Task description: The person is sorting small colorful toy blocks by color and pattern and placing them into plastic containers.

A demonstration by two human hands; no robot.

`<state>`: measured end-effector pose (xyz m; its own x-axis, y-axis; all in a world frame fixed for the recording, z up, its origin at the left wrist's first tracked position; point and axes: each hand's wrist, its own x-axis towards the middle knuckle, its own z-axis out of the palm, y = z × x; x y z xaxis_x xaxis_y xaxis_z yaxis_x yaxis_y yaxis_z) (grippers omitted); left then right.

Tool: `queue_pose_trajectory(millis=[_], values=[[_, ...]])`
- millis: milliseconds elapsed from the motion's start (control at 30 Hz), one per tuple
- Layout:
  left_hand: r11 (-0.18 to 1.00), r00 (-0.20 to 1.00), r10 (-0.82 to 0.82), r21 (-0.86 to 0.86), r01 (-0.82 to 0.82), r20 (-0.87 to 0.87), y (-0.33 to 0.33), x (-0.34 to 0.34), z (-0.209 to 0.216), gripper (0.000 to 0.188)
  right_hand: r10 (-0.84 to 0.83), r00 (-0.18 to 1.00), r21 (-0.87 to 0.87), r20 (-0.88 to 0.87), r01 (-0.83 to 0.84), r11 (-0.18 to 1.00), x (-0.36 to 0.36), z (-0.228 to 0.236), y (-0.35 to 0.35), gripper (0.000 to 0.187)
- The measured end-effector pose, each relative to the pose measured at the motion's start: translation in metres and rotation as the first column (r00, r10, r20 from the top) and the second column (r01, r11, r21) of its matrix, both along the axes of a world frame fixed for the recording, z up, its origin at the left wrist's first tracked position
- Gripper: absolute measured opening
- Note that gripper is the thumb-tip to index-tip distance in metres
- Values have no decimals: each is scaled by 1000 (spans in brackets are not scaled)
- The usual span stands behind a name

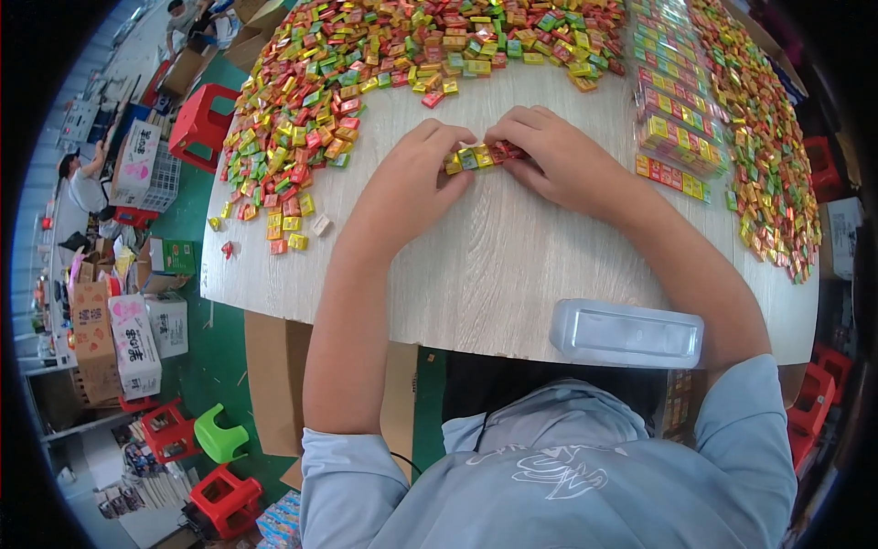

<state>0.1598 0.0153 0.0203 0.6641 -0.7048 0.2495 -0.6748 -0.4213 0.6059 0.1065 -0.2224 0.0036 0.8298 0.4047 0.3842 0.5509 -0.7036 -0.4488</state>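
The left hand (413, 174) has its thumb and fingers closed on the left end of a short row of small, block-shaped pieces in shiny yellow, green and red wrappers (476, 157); the right hand (562, 163) pinches the reddish right end, its fingertips partly hiding the pieces there. The row thus lies directly between the hands, its long axis running left to right across the body, the right end slightly farther away. Neither hand is clearly nearer, since each touches one end.

Beyond the hands, a wide, loose heap of similar red, yellow, green and orange wrapped pieces (302, 128) curves across the far and left side of the pale wood-grain table (476, 265). To the right of the right hand, well apart from the row, stands a stack of clear plastic packs filled with coloured rows (679, 137). Nearer the body, a clear, rectangular plastic tray (631, 334) lies at the table's near edge, just beside the right forearm.
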Motion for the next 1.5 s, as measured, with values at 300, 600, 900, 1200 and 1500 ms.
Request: queue_pose_trajectory(millis=[300, 600, 900, 1200, 1500], values=[[1000, 995, -16, 14, 14, 97, 5, -2, -4, 32, -190, 971, -114, 144, 207, 972, 13, 27, 12, 28], [999, 992, -38, -5, 39, 120, 6, 2, -7, 28, -47, 967, -384, 252, 144, 912, 120, 18, 33, 24], [991, 962, 128, -71, -113, 243, -1, 8, -11, 28, -101, 964, -225, 244, 157, 962, 88, 31, 11, 17], [955, 875, 265, 12, -295, 405, -3, 27, -28, 22, -270, 910, -99, -315, 252, 963, 8, 29, -15, 18], [934, 887, 327, 33, -357, 327, 18, 17, -9, 15, -239, 953, -40, -184, 236, 971, -2, 8, -22, 19]])
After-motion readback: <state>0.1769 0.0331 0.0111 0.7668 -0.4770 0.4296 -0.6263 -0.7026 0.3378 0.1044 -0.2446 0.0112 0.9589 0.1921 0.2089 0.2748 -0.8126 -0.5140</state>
